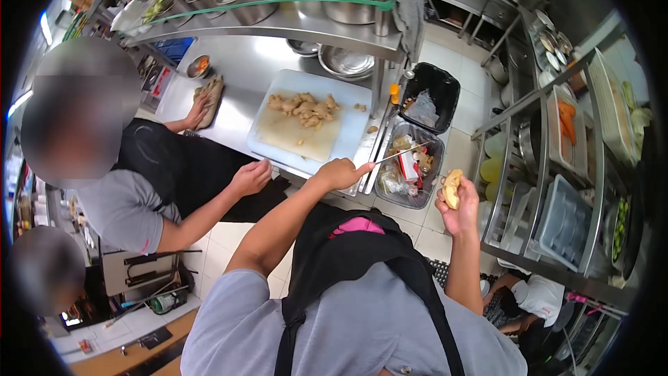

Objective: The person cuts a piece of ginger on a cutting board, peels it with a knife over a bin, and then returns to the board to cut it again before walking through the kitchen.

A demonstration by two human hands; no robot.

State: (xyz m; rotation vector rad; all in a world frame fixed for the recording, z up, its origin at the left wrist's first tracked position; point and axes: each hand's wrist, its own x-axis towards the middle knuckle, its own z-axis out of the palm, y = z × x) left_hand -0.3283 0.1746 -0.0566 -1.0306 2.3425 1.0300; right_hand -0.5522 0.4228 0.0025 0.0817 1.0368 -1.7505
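My left hand [341, 174] is closed around the handle of a knife [401, 154], whose thin blade points right over a bin of scraps [410, 188]. On the other side of that bin, my right hand [459, 210] holds up a pale, peeled piece of ginger [451, 190]; the blade and the ginger are apart. Several unpeeled ginger pieces [304, 108] lie heaped on a white cutting board [268, 141] on the steel counter, with small bits near them.
A co-worker [188, 167] stands at the left, one hand on a cloth [209, 101]. A second black bin [445, 108] stands behind the scrap bin. Overhead runs a steel shelf [292, 17] with pots; a rack [539, 181] with trays is at the right.
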